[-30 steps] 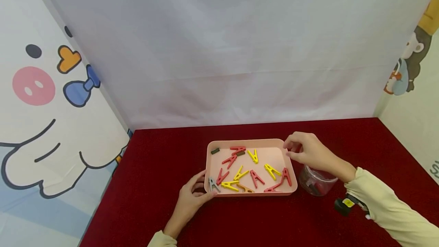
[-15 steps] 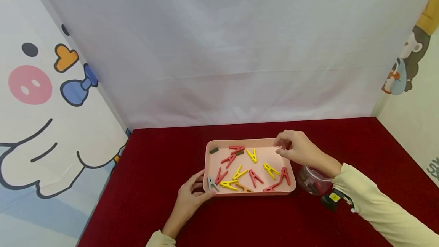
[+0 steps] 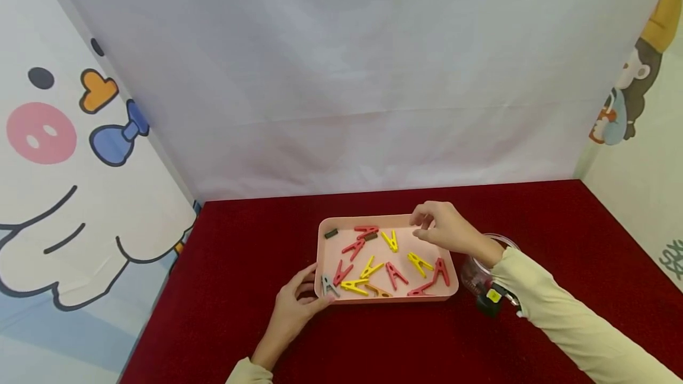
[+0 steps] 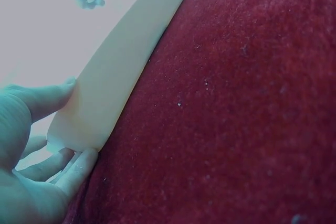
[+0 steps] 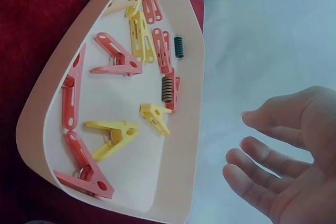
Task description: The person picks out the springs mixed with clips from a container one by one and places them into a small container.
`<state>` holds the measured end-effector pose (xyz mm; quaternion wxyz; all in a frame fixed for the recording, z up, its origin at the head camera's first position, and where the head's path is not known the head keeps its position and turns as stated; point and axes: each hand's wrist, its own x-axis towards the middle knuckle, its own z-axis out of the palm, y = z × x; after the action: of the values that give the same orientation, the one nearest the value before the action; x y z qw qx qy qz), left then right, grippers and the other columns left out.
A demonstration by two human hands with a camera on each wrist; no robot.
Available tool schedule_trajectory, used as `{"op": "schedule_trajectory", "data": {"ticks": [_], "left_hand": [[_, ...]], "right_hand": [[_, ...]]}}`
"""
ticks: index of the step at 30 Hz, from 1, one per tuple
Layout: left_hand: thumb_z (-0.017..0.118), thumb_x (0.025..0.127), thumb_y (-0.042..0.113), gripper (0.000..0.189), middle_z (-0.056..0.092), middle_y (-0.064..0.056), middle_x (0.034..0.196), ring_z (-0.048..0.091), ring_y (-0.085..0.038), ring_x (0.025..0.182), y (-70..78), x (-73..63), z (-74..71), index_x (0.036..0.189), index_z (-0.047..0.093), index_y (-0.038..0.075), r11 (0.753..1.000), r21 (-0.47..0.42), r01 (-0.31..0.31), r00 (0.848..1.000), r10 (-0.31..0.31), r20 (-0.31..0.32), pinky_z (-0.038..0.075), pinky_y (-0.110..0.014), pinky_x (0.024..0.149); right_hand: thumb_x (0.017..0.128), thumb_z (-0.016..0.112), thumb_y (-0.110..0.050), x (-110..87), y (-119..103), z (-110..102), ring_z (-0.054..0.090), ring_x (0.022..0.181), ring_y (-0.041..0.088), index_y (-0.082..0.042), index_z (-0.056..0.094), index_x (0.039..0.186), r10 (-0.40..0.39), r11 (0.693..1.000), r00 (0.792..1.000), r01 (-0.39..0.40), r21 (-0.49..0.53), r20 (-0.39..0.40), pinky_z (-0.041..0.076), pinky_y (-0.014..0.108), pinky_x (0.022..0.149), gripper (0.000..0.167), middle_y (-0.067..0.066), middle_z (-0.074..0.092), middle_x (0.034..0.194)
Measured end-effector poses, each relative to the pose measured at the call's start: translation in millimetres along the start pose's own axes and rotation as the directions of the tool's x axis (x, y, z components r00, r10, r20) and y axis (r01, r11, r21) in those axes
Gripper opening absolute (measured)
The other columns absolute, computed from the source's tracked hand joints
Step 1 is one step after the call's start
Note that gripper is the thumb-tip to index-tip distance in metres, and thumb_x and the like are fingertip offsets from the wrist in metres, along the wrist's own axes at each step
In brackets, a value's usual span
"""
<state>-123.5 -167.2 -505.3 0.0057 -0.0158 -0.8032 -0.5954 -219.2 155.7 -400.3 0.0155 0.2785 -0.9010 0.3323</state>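
A pink tray [image 3: 395, 300] holds several red, yellow, grey and orange clothespins, such as a yellow clothespin [image 3: 420, 264] and a red clothespin [image 5: 89, 166]. A dark spring [image 5: 178, 47] and a brown spring [image 5: 167, 88] lie among them. My left hand [image 3: 294, 304] grips the tray's near left corner, thumb against its wall and fingers around the side. Above the tray's far right part hovers my right hand [image 3: 443, 228], its fingers loosely bent and nothing between them.
A clear jar [image 3: 471, 277] with dark and reddish contents stands right of the tray, partly hidden by my right forearm. Dark red cloth [image 3: 256, 242] covers the table. A white curtain [image 3: 341, 105] hangs behind, with printed panels on either side.
My right hand has moved left from the tray's right rim to over its inside. My left hand keeps its grip on the corner, and the clothespins lie as before.
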Motion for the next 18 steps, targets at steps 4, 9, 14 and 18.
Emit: {"op": "schedule_trajectory", "data": {"ticks": [4, 9, 14, 18], "left_hand": [[0.083, 0.073, 0.016, 0.070, 0.060, -0.012, 0.115, 0.058, -0.024, 0.102, -1.9, 0.2, 0.0, 0.135, 0.052, 0.012, 1.000, -0.002, -0.011, 1.000, 0.011, -0.001, 0.052, -0.029, 0.079], [0.083, 0.072, 0.015, 0.070, 0.060, -0.013, 0.115, 0.058, -0.024, 0.102, -1.1, -0.3, -0.1, 0.135, 0.052, 0.011, 1.000, -0.012, -0.018, 1.000, 0.018, -0.001, 0.052, -0.031, 0.079], [0.083, 0.073, 0.015, 0.070, 0.059, -0.013, 0.116, 0.057, -0.024, 0.103, -0.9, 0.5, 0.0, 0.136, 0.051, 0.011, 1.000, -0.013, -0.012, 1.000, 0.013, 0.008, 0.052, -0.030, 0.079], [0.083, 0.072, 0.016, 0.071, 0.059, -0.012, 0.116, 0.057, -0.024, 0.102, -1.0, 0.2, -0.3, 0.135, 0.052, 0.012, 1.000, -0.013, -0.008, 1.000, 0.008, 0.004, 0.052, -0.028, 0.078]], "right_hand": [[0.080, 0.070, -0.003, 3.2, -0.6, 3.1, 0.057, 0.073, 0.017, -0.008, 0.067, 0.088, 0.004, 1.000, 1.000, -0.004, 0.006, 0.007, 0.048, 0.029, 0.058, 0.010, 0.001, 0.060, 0.081], [0.080, 0.069, -0.001, 8.1, -2.8, 8.1, 0.058, 0.074, 0.019, -0.005, 0.067, 0.089, -0.010, 1.000, 1.000, 0.010, 0.026, 0.013, 0.048, 0.029, 0.059, 0.010, 0.002, 0.061, 0.082], [0.080, 0.070, 0.000, 13.2, -4.3, 14.0, 0.058, 0.073, 0.019, -0.005, 0.067, 0.089, 0.006, 1.000, 1.000, -0.006, 0.030, 0.017, 0.048, 0.029, 0.058, 0.010, 0.003, 0.061, 0.082], [0.080, 0.069, -0.001, 19.1, -4.2, 19.0, 0.057, 0.073, 0.019, -0.004, 0.068, 0.089, 0.031, 0.999, 0.999, -0.031, 0.035, 0.016, 0.048, 0.029, 0.058, 0.009, 0.004, 0.062, 0.083]]}}
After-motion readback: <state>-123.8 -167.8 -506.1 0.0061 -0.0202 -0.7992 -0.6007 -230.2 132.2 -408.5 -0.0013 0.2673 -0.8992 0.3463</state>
